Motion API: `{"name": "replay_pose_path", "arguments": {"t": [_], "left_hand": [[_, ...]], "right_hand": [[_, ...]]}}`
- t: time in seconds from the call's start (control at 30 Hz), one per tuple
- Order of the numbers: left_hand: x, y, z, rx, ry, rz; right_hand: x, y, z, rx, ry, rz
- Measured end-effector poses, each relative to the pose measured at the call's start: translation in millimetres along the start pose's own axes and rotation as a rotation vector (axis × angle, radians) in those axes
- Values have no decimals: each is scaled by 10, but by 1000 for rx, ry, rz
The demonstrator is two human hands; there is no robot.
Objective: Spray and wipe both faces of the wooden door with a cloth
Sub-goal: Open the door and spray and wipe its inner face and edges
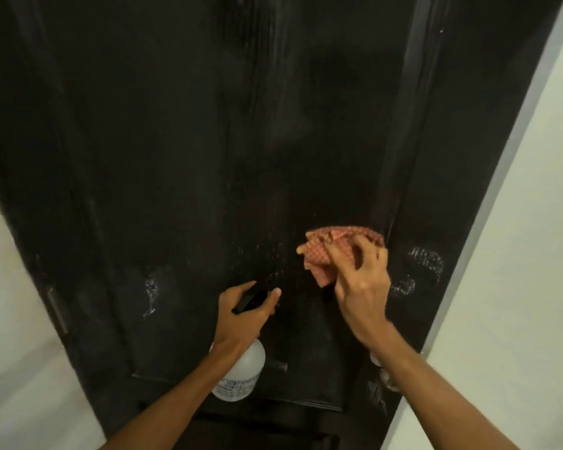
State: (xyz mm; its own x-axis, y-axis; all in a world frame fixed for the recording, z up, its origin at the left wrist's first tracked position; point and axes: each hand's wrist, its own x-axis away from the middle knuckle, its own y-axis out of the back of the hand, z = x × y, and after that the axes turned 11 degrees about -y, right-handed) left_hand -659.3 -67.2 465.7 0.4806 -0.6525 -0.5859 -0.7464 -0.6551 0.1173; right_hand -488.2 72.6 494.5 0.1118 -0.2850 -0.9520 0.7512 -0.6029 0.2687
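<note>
The right hand (359, 280) presses a bunched cloth (335, 251) against the wooden door (208, 141) near its right edge; foam streaks lie just right. The left hand (244, 311) clasps the spray bottle (241, 371).

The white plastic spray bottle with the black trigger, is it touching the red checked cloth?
Apart. The head view shows dark wooden door between the spray bottle, held by the left hand, and the cloth, gripped by the right hand.
</note>
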Motion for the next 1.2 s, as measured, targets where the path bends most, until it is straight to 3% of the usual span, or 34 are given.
{"name": "replay_pose_path", "arguments": {"t": [0.1,0.23,0.3,0.43,0.53,0.57,0.63,0.7,0.77,0.9,0.97,1.03,1.1,1.2], "left_hand": [[55,156,18,8,23,-72],[56,396,85,-46,49,-150],[65,513,110,-52,51,-183],[57,779,170,-79,49,-248],[28,1077,359,-70,103,-294],[16,1270,444,-81,112,-304],[21,1547,573,-109,127,-288],[18,1839,681,-140,118,-283],[-15,2095,731,-148,99,-278],[-53,2453,776,-156,110,-339],[44,2603,896,-161,137,-324],[117,2733,977,-156,171,-310],[87,2835,990,-139,196,-321],[-14,3049,993,-97,212,-323]], "right_hand": [[-216,-125,227,-24,-111,-71],[604,-387,460,-82,181,249],[737,-424,513,-164,196,336],[107,-406,653,-77,42,62],[-52,-617,942,-67,-100,-27],[123,-780,1170,-52,-36,-2],[643,-978,1519,-23,195,226],[942,-1129,1751,-9,299,410],[742,-1237,1943,-7,286,337],[141,-1382,2346,11,87,140],[525,-1524,2541,-10,179,250],[1151,-1642,2638,-32,397,444],[1380,-1681,2623,-8,442,577],[860,-1759,2877,1,390,409]]}}
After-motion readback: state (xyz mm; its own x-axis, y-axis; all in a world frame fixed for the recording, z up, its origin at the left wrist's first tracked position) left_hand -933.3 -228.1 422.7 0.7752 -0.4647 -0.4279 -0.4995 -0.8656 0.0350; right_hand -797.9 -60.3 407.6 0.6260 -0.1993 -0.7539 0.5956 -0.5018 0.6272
